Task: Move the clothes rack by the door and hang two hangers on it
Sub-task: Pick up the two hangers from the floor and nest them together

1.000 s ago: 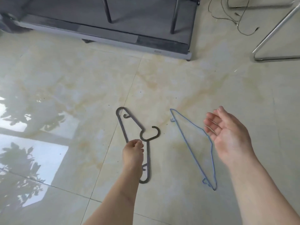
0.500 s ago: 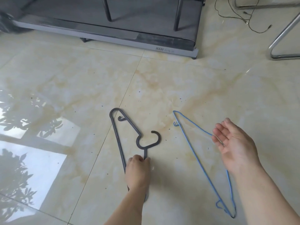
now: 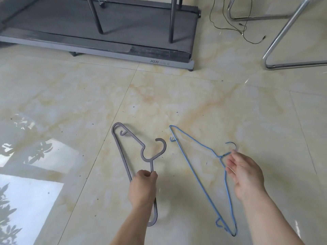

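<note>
I see two hangers on the floor (image 3: 177, 103) at lower centre: the thick hanger (image 3: 123, 152) left, the wire hanger (image 3: 194, 170) right, apart. A treadmill (image 3: 106, 32) fills the upper left; a tube frame (image 3: 283, 41) (cable (image 3: 230, 29) beside it) sits upper right.

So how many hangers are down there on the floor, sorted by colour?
Grey hanger, held in the left hand: 1
Blue hanger, thin wire, the right hand at its neck by the hook: 1
Total: 2
</note>
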